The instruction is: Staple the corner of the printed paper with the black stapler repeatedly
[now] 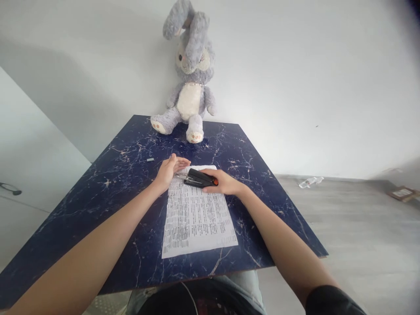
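A black stapler with an orange patch at its back end lies over the top of a printed sheet of paper. My right hand is closed around the stapler's back end, thumb on the near side and fingers on the far side. A thin metal part sticks out from the stapler's left end, towards my left hand. That hand is open, its fingers stretched out to the right by the paper's upper left corner. Whether it touches the metal part I cannot tell.
A small pale strip, perhaps staples, lies left of my left hand on the dark blue marbled table. A grey plush rabbit sits at the table's far edge against the wall. A clear plastic item lies on the floor to the right.
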The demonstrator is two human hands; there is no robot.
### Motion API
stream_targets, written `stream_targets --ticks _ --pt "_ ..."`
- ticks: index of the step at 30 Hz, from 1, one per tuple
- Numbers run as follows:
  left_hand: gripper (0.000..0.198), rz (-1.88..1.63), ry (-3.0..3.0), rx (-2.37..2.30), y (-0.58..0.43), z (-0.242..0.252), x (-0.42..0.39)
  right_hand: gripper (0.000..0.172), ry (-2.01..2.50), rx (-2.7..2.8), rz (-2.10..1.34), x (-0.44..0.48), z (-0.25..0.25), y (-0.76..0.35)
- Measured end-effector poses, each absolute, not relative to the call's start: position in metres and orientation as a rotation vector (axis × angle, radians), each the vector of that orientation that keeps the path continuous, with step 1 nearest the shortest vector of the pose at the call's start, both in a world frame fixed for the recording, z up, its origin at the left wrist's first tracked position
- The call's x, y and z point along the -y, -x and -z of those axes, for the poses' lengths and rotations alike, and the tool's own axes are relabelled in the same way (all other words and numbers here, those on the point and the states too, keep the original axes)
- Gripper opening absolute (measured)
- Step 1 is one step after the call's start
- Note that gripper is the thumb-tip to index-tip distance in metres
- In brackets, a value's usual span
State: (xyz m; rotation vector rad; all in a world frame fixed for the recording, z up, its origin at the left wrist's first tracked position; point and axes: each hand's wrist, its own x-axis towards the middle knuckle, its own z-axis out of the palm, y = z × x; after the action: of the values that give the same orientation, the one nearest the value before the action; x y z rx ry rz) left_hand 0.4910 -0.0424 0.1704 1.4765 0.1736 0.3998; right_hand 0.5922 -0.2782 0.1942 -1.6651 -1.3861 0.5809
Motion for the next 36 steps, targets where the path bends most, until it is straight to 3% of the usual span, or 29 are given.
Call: stream_targets --ticks 4,8,10,14,17,19,22,27,31,36 --pt "0.063 -0.455 -1.436 -0.176 -0.492 -0.169 0.041 0.04 1.904 1.457 -0.293 0.268 -0.194 -0.571" --pt "0.041 -0.432 -1.327 -0.129 -0.493 -0.17 0.042 0.057 1.989 1.497 0.176 0.269 -0.194 -0.566" --pt "0.042 -0.298 -1.205 -0.091 -0.493 -0.172 0.043 0.061 2.06 1.562 0.446 0.27 -0.195 -0.568" --pt "0.059 0.007 -0.96 -0.094 -0.49 -0.178 0.042 0.048 2.124 1.797 0.794 0.268 -0.198 -0.57" --pt "0.042 0.063 -0.932 -0.092 -0.488 -0.179 0.04 0.042 2.134 1.888 0.907 0.267 -0.2 -0.569" --pt "0.024 0.043 -0.982 -0.086 -0.488 -0.177 0.04 0.041 2.154 1.877 0.907 0.266 -0.201 -0.567" --pt "0.016 -0.056 -1.112 -0.108 -0.491 -0.172 0.04 0.045 2.19 1.705 0.818 0.265 -0.202 -0.565" --pt "0.025 -0.678 -1.41 -0.184 -0.49 -0.173 0.041 0.034 2.124 1.133 0.461 0.265 -0.199 -0.57" --pt "0.033 -0.918 -1.837 -0.03 -0.477 -0.18 0.047 0.024 2.058 1.171 0.028 0.266 -0.191 -0.576" --pt "0.035 -1.122 -2.438 0.361 -0.466 -0.182 0.059 0.05 1.996 1.332 0.225 0.267 -0.193 -0.574"
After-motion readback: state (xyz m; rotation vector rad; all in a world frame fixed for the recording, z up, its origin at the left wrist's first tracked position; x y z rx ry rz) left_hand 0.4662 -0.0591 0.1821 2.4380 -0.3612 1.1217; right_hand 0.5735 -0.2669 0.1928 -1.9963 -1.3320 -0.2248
